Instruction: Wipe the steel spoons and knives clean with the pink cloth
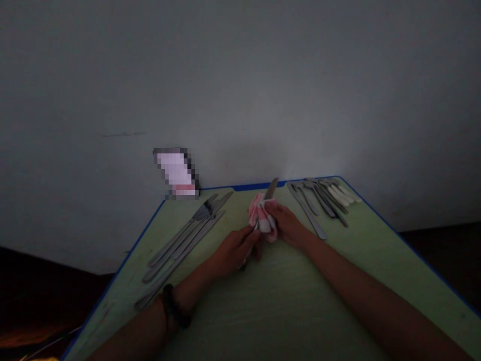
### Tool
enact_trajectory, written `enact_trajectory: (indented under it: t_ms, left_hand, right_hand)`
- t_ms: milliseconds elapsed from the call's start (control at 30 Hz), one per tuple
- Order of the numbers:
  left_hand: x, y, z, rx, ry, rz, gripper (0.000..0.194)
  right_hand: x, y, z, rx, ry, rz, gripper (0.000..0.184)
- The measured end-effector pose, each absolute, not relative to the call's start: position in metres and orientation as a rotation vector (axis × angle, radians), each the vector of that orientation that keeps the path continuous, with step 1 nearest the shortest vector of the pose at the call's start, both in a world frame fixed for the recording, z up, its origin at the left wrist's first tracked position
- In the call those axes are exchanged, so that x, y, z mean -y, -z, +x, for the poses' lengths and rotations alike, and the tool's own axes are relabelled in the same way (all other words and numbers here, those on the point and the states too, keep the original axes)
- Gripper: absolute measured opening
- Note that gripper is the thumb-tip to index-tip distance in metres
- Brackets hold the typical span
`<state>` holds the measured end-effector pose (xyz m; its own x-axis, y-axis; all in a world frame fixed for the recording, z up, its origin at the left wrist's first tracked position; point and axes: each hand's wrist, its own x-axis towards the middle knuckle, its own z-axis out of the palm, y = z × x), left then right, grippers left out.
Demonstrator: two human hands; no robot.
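Observation:
Over the far middle of the table, my left hand (240, 248) is closed round the handle of a table knife (271, 188). The blade points up and away from me, its tip clear of the cloth. A pink and white cloth (263, 215) is bunched around the middle of the knife. My right hand (287, 223) pinches this cloth against the blade. Part of the knife is hidden under the cloth and fingers. Close to my right hand lies another knife (307, 213) on the table.
Several knives and a broad-bladed server (205, 208) lie on the left of the green table (285, 311). More cutlery (325, 200), some with white handles (340, 194), lies at the far right. A phone with a blurred screen (176, 173) leans on the wall (240, 90).

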<state>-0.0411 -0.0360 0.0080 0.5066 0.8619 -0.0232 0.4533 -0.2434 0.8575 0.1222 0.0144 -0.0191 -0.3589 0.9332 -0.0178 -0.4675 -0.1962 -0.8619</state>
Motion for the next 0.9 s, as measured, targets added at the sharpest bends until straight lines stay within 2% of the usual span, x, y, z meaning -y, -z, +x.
enact_trajectory:
  t_ms: [200, 300, 400, 900]
  left_hand:
    - [0.037, -0.008, -0.044, -1.046, -0.519, 1.874, 0.029]
    - [0.038, -0.006, -0.044, -1.09, -0.53, 1.894, 0.035]
    - [0.038, -0.003, -0.044, -1.105, -0.64, 1.839, 0.044]
    - [0.034, 0.001, -0.042, -1.109, -0.846, 1.75, 0.041]
  right_hand:
    - [-0.025, 0.018, 0.122, 0.677, -1.707, -0.597, 0.032]
    - [-0.029, 0.018, 0.122, 0.595, -1.727, -0.539, 0.033]
    - [-0.028, 0.018, 0.121, 0.621, -1.729, -0.545, 0.034]
    - [-0.02, 0.013, 0.121, 0.761, -1.708, -0.575, 0.025]
